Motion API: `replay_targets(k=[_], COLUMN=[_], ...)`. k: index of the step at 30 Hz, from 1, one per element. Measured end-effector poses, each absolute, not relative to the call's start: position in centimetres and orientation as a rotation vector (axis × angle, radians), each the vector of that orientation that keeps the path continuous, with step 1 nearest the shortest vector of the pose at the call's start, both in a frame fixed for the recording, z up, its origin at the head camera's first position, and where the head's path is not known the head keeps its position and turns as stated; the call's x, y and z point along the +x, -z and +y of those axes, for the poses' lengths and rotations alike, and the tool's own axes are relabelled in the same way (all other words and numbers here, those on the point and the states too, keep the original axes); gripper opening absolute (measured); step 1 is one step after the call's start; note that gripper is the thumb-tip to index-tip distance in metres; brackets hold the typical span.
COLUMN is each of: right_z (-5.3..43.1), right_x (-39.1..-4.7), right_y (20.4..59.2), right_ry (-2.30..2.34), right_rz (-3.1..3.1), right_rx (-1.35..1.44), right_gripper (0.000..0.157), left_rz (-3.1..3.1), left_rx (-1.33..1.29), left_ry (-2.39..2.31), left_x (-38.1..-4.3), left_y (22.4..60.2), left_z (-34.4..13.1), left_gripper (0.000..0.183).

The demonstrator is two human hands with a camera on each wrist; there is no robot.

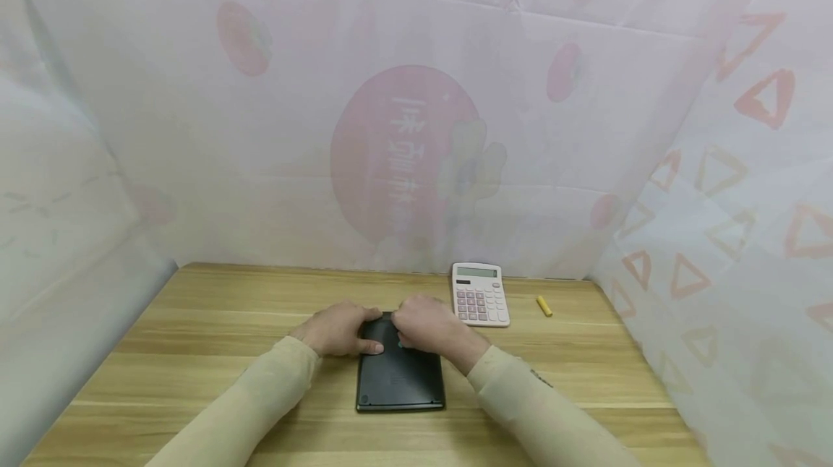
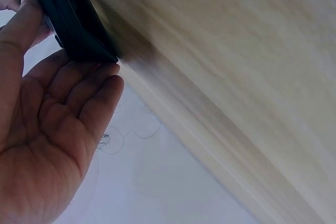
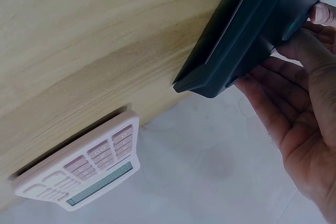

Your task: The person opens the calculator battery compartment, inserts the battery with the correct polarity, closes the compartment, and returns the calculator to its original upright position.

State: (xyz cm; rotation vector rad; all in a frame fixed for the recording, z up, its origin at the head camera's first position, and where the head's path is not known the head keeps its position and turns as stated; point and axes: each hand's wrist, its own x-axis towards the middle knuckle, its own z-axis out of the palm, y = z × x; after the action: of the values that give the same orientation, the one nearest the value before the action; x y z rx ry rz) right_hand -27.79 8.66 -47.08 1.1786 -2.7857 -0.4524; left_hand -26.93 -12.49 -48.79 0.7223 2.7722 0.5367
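Observation:
A flat black device (image 1: 400, 379) lies on the wooden table with a plain panel, small corner feet and no keys facing up; its exact kind is unclear. My left hand (image 1: 340, 330) holds its far left edge, thumb on top and fingers along the rim. At the far right part, my right hand (image 1: 426, 324) grips the device with curled fingers and covers part of the panel. A small teal patch (image 3: 290, 30) shows beside the right thumb. In the left wrist view the device's dark edge (image 2: 79, 30) rests against the left fingertips.
Behind and right of the device lies a white calculator (image 1: 480, 295) with pink keys. Farther right is a small yellow cylinder (image 1: 544, 306). A printed cloth backdrop (image 1: 286, 142) rises at the table's far edge, with more cloth (image 1: 735, 250) along the right side.

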Motion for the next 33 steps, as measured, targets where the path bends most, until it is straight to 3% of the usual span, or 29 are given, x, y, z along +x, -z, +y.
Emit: replay_targets(k=[10,22,33], right_z=[8.7,10.1,10.7], right_x=[-28.1,-29.2,-30.4], right_y=[47.1,45.5,45.2], right_ry=[0.375,-0.076,-0.201], right_rz=[-2.827,-2.930,-2.877], right_rx=[1.193,1.221,1.058], right_gripper=[0.014,0.010,0.010], left_rz=[2.765,2.759,2.764], left_rx=[0.725,0.685,0.658], left_ry=[-0.529,-0.514,-0.512], left_x=[-26.9,-27.1,-26.9], left_y=[48.9,48.7,48.6], left_z=[-12.6,-12.6,-12.4], left_gripper=[0.072,0.072,0.076])
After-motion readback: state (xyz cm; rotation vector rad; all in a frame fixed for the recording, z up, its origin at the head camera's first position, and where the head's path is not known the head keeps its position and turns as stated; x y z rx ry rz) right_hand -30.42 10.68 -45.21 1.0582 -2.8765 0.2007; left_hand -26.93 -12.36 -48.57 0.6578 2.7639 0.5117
